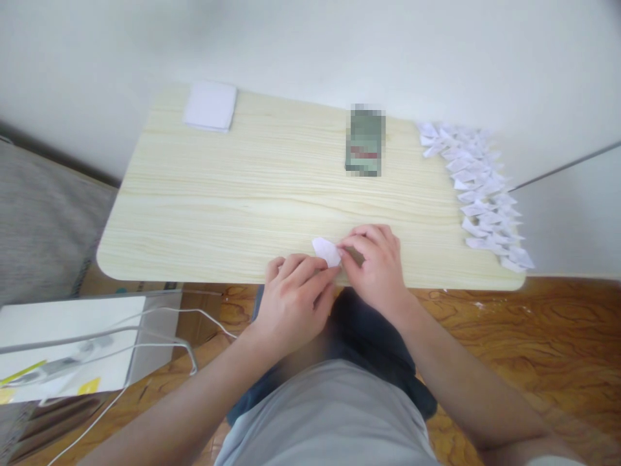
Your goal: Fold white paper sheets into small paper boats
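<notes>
A small piece of folded white paper [326,250] lies at the table's front edge, between my two hands. My left hand [298,291] is on its near left side, with the fingers closed on the paper's lower edge. On the right side, my right hand [371,262] pinches the paper's corner between thumb and index finger. The paper's near part is hidden under my left fingers. Along the table's right edge lie several folded white paper pieces [478,188] in an overlapping row.
A stack of white paper sheets [210,107] rests at the table's back left. A pixelated dark green rectangular object [365,141] lies near the back. The pale wooden table [233,194] meets a wall behind. A white box [72,343] and white cables [189,353] are at lower left.
</notes>
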A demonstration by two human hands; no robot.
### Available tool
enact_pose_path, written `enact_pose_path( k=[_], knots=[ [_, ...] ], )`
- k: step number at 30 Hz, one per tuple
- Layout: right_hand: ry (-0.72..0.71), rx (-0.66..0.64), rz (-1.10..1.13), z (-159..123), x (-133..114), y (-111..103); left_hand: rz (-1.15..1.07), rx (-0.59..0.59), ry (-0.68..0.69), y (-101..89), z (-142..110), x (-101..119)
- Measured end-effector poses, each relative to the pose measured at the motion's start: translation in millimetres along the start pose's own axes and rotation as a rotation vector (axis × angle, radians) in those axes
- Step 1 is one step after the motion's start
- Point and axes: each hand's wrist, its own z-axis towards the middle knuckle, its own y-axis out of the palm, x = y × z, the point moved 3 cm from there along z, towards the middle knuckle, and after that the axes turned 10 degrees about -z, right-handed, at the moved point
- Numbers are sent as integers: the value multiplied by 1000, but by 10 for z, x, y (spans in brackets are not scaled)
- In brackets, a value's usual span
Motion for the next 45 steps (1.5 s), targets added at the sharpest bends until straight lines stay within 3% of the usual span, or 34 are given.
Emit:
enact_pose_path(
  k=[3,7,9,13,30,38,45],
  knots=[
    [10,29,-17,18,11,30,-63,-13,25,-27,-50,64],
    [-52,25,12,61,54,55,-46,108,25,-222,59,-93],
    [-88,13,21,85,62,54,-9,31,40,-255,128,-196],
    [-145,-7,12,54,1,23,35,-29,72,-201,140,-260],
    [-130,-152,22,-461,-107,-163,48,177,58,52,-223,-119],
    [-190,-172,-8,-403,-59,-185,57,194,89,70,-210,-144],
    [-163,-190,30,-346,7,-218,40,169,30,57,-158,-127]
  ],
)
